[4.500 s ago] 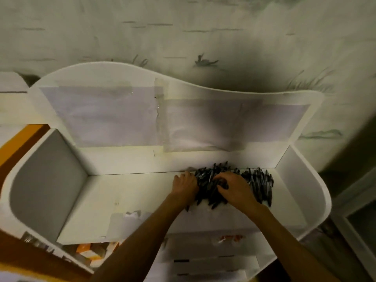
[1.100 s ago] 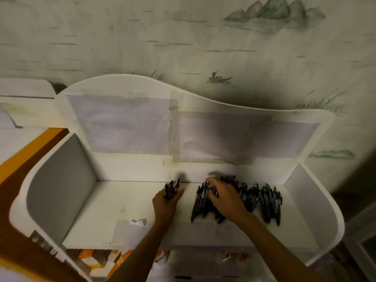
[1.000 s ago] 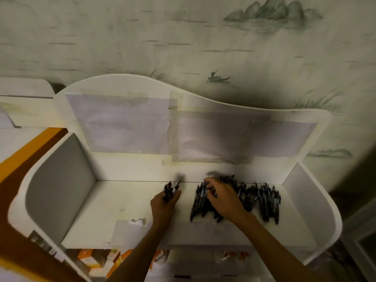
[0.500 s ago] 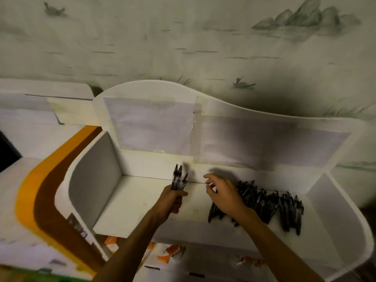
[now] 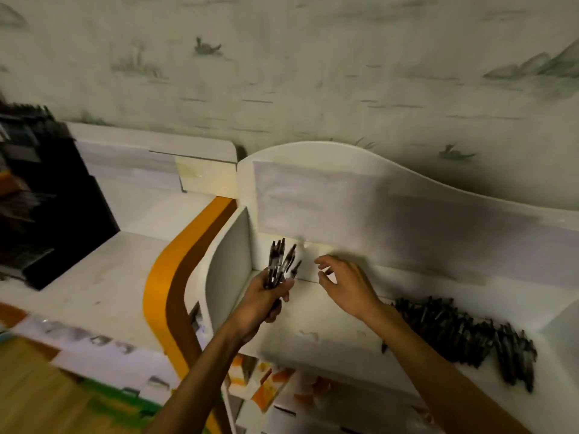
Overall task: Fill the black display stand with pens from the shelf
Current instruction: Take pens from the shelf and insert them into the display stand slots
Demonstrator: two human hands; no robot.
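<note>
The left hand [image 5: 263, 300] has its grip clamped round a bundle of dark pens [image 5: 281, 265], tips fanning upward, held above the left end of the white curved-backed shelf [image 5: 329, 311]. Just right of that grip, the right hand [image 5: 346, 285] hangs with fingers loosely spread, its grip apart and holding nothing. Farther right of both grips, a heap of dark pens [image 5: 463, 336] lies on the shelf floor. Well to the left of the grip, at the frame edge, the black tiered display stand [image 5: 47, 211] sits on a white bench [image 5: 94, 277] edged with an orange and brown band [image 5: 175, 277].
</note>
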